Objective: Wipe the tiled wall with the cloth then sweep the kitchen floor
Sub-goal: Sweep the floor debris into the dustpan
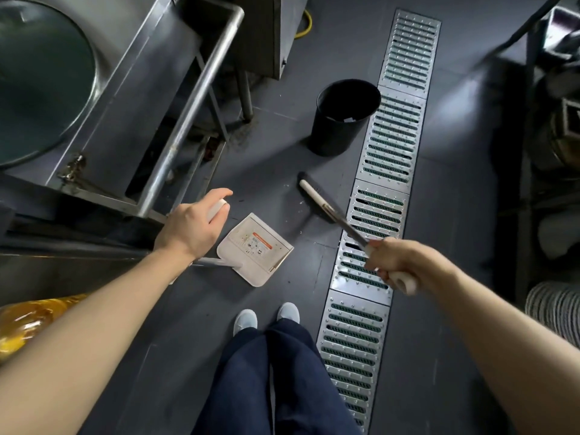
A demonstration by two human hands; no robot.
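My left hand (191,227) grips the white top of the dustpan's upright handle. The white dustpan (255,249) with an orange label sits on the dark grey floor (276,146) just right of that hand. My right hand (405,265) is curled round the white grip of the broom handle (342,224), which slants down and left. The broom head (309,191) rests on the floor between the dustpan and the black bin, with small pale crumbs scattered near it. No cloth or tiled wall is in view.
A black bin (343,117) stands beyond the broom. A long metal drain grate (379,196) runs along the floor on the right. A steel counter frame (188,98) with a large wok fills the left. A yellow oil bottle (28,321) sits lower left; shelving stands at right.
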